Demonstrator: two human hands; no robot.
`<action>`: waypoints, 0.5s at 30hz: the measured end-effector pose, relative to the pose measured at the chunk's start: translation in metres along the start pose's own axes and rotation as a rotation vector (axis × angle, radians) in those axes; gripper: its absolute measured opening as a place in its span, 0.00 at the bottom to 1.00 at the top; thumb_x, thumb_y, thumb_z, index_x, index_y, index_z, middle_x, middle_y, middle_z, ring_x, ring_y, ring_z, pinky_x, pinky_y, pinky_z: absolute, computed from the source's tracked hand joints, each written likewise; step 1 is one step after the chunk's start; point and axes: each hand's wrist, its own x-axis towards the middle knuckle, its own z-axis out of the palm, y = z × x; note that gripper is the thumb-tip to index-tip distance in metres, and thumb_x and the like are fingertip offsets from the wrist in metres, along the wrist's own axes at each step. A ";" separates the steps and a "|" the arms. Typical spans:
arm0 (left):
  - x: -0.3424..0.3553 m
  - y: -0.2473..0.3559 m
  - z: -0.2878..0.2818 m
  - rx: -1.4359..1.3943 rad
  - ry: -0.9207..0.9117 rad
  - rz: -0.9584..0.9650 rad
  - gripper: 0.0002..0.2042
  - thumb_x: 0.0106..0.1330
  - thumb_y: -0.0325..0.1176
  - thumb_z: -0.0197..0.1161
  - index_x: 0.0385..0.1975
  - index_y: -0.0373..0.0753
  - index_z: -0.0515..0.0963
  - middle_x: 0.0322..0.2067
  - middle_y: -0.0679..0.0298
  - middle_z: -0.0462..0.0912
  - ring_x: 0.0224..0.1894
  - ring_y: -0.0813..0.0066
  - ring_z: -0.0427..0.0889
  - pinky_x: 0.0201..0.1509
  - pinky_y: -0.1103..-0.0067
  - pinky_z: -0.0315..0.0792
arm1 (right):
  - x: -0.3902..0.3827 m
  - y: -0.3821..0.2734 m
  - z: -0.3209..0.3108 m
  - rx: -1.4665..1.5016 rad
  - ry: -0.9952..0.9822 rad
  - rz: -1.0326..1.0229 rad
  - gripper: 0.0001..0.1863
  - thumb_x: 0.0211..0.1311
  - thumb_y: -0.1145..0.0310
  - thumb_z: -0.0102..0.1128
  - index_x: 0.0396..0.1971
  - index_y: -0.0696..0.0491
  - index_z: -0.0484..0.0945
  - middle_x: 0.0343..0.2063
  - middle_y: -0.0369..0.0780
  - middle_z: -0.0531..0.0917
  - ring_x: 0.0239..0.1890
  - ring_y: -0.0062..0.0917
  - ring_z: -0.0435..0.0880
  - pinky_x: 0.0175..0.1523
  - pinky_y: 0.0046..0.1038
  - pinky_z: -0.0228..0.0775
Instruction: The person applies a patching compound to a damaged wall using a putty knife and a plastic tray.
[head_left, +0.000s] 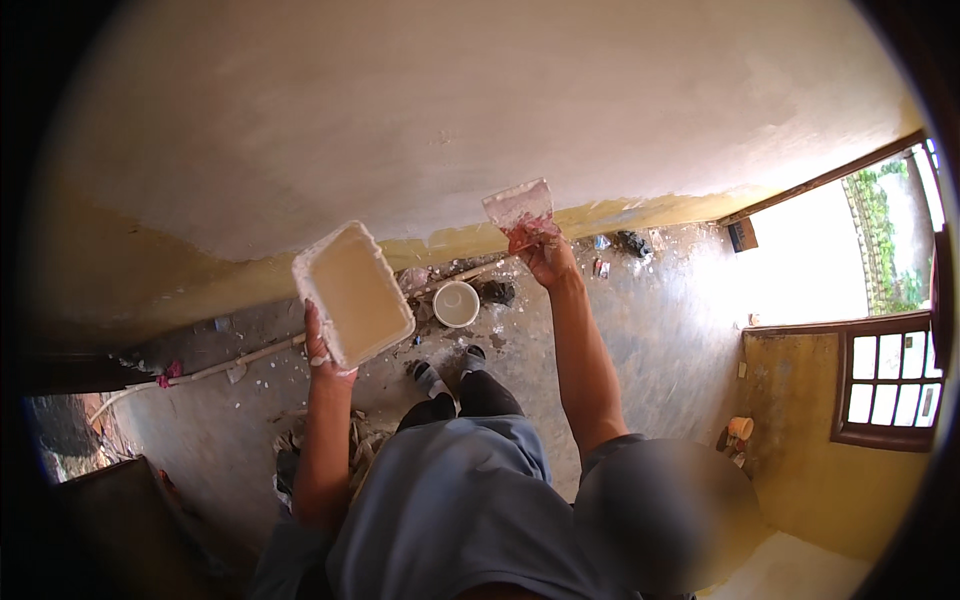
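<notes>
the right hand is clenched around the short handle of a wide flat putty blade smeared white and pink, raised with the arm stretched up and forward. the blade fans out above the fist, its broad edge tilted slightly and lying against, or just off, the pale plastered wall — contact is too fine to tell. the left hand grasps from below a shallow rectangular white tray crusted with plaster and filled with cream-coloured paste. the tray is held at a slant, its long axis running from lower right up toward upper left, its open face turned toward the person.

the blade lies to the right of the tray and a little higher, well apart from it; the right hand alone carries it, while the tray sits level with the left forearm, near the wall's lower yellow band.

farther out, below the hands, a round white bucket stands on the spattered grey concrete floor beside the person's two shoes. a long pale pole lies along the wall's foot at left, and a brown-framed window shows at right.
</notes>
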 end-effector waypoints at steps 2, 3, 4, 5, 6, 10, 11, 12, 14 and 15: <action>-0.003 0.004 -0.004 0.017 0.049 0.019 0.34 0.62 0.53 0.59 0.65 0.42 0.61 0.60 0.60 0.69 0.60 0.58 0.70 0.64 0.60 0.64 | 0.029 0.001 -0.047 0.006 0.100 -0.047 0.02 0.60 0.78 0.52 0.28 0.59 0.71 0.24 0.42 0.76 0.25 0.31 0.78 0.42 0.35 0.81; -0.005 0.005 -0.005 0.023 0.061 0.026 0.33 0.62 0.53 0.58 0.64 0.42 0.61 0.60 0.60 0.70 0.60 0.59 0.70 0.64 0.60 0.64 | 0.045 -0.001 -0.070 -0.006 0.192 -0.095 0.02 0.59 0.79 0.51 0.27 0.59 0.71 0.23 0.43 0.75 0.25 0.33 0.77 0.41 0.37 0.80; -0.006 0.007 -0.006 -0.008 0.075 0.002 0.32 0.64 0.52 0.56 0.64 0.43 0.61 0.60 0.61 0.70 0.60 0.59 0.70 0.64 0.61 0.64 | 0.060 0.001 -0.095 0.002 0.193 -0.101 0.02 0.59 0.79 0.51 0.27 0.59 0.71 0.23 0.43 0.75 0.25 0.33 0.77 0.41 0.37 0.80; -0.010 0.003 -0.004 -0.038 0.094 -0.024 0.30 0.65 0.51 0.54 0.64 0.44 0.61 0.60 0.61 0.70 0.60 0.60 0.70 0.64 0.62 0.65 | 0.071 0.004 -0.119 0.071 0.268 -0.087 0.04 0.58 0.80 0.51 0.25 0.59 0.70 0.22 0.43 0.75 0.25 0.33 0.77 0.40 0.38 0.80; -0.015 0.001 -0.002 -0.023 0.092 -0.020 0.30 0.65 0.51 0.54 0.64 0.44 0.61 0.60 0.61 0.70 0.60 0.60 0.70 0.64 0.62 0.65 | 0.082 0.005 -0.126 0.147 0.336 -0.071 0.05 0.57 0.82 0.50 0.22 0.59 0.70 0.22 0.42 0.75 0.25 0.33 0.77 0.39 0.39 0.80; -0.035 -0.005 -0.001 0.050 0.218 0.075 0.29 0.65 0.51 0.54 0.64 0.45 0.63 0.59 0.62 0.71 0.60 0.61 0.70 0.64 0.62 0.65 | 0.115 0.014 -0.107 0.171 0.249 -0.080 0.07 0.58 0.82 0.50 0.22 0.58 0.71 0.21 0.41 0.75 0.25 0.31 0.77 0.40 0.39 0.81; -0.038 -0.005 -0.002 0.067 0.264 0.110 0.29 0.64 0.51 0.55 0.63 0.45 0.63 0.59 0.63 0.71 0.60 0.61 0.70 0.63 0.62 0.65 | 0.121 0.010 -0.093 0.098 0.263 -0.107 0.07 0.57 0.83 0.50 0.21 0.59 0.71 0.20 0.42 0.75 0.24 0.31 0.78 0.39 0.40 0.82; -0.040 -0.006 -0.002 0.074 0.279 0.102 0.29 0.64 0.51 0.55 0.63 0.45 0.63 0.59 0.63 0.71 0.60 0.61 0.70 0.63 0.62 0.65 | 0.121 0.004 -0.080 0.015 0.279 -0.133 0.07 0.55 0.84 0.49 0.20 0.60 0.71 0.19 0.43 0.75 0.23 0.31 0.78 0.38 0.40 0.83; -0.041 -0.013 0.001 0.048 0.242 0.090 0.29 0.65 0.51 0.54 0.63 0.45 0.63 0.59 0.63 0.71 0.60 0.61 0.71 0.63 0.62 0.65 | 0.113 -0.017 -0.046 0.013 0.317 -0.146 0.06 0.55 0.84 0.49 0.20 0.60 0.71 0.18 0.43 0.76 0.22 0.31 0.78 0.37 0.41 0.83; -0.039 -0.016 0.002 0.045 0.242 0.086 0.29 0.65 0.51 0.54 0.63 0.45 0.63 0.59 0.63 0.71 0.60 0.61 0.71 0.63 0.62 0.65 | 0.108 -0.032 -0.023 0.015 0.337 -0.173 0.06 0.54 0.84 0.49 0.19 0.60 0.71 0.17 0.44 0.76 0.21 0.32 0.79 0.36 0.41 0.83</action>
